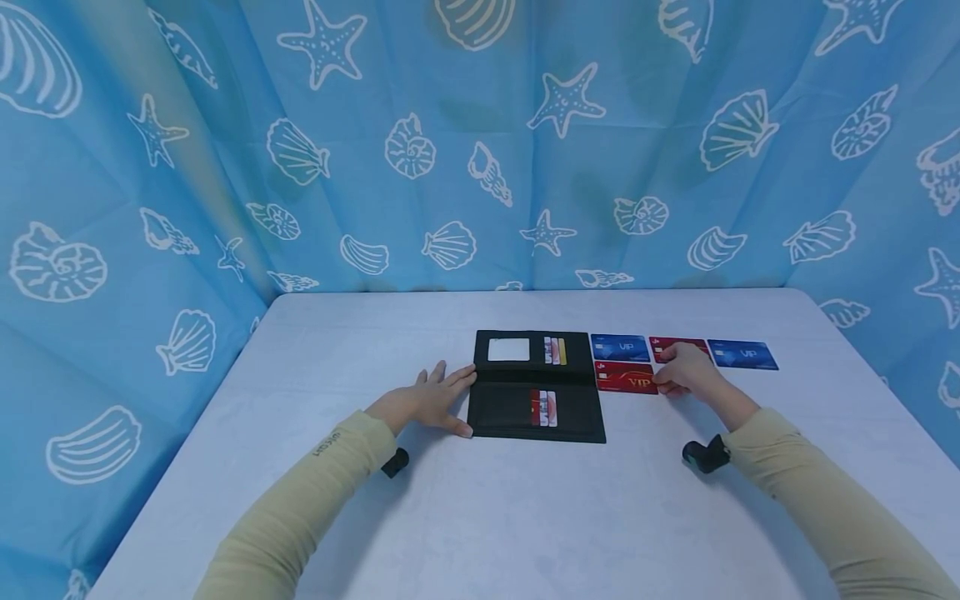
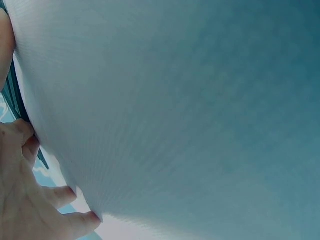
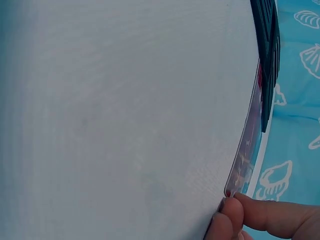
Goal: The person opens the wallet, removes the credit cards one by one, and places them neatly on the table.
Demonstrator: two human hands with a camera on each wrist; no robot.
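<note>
A black wallet (image 1: 498,410) lies unfolded on the table, with several small cards (image 1: 544,408) in its lower half, more cards (image 1: 555,351) in its upper half and a white window (image 1: 508,350). At the wallet's left edge rests my left hand (image 1: 431,400), fingers spread and fairly straight. My right hand (image 1: 690,372) pinches the right end of a red VIP card (image 1: 622,377), which lies beside the wallet's right edge. In the right wrist view, thumb and fingers meet at the corner of that card (image 3: 245,155). Behind this hand is another red card (image 1: 657,346), partly covered.
A blue VIP card (image 1: 619,347) lies above the pinched card, and a second blue VIP card (image 1: 742,355) lies farther right. White cloth (image 1: 525,517) covers the table. A blue curtain (image 1: 450,183) with shell prints hangs behind it. Dark devices sit under both wrists.
</note>
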